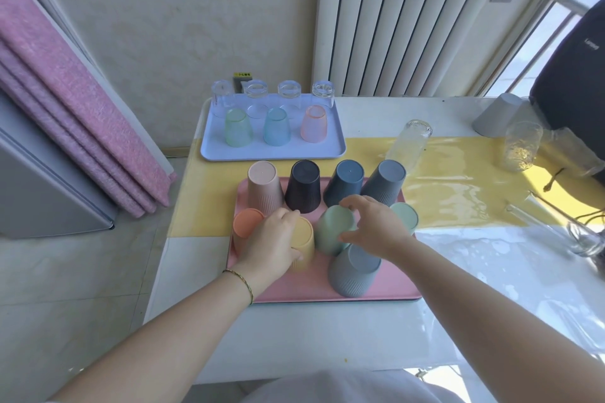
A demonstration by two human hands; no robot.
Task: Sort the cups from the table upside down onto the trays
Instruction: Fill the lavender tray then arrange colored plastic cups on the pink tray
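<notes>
A pink tray [294,293] holds several upside-down plastic cups. My left hand [273,247] wraps around a yellow cup [304,244], next to an orange cup [246,222]. My right hand [376,227] grips a tilted green cup [330,234], in front of a mint cup [406,216]. A grey ribbed cup [353,271] stands inverted near the tray's front. Behind it, a lilac tray [271,154] carries inverted clear glasses and three pastel cups. On the table further right are a clear glass [409,144] lying tilted, another glass [522,147] and an inverted grey cup [497,114].
A dark backpack [573,91] stands at the table's right end. Glass items [556,226] lie near the right edge. A yellow mat [458,186] runs across the white table. A folded pink cloth [65,108] leans at the left, with floor below.
</notes>
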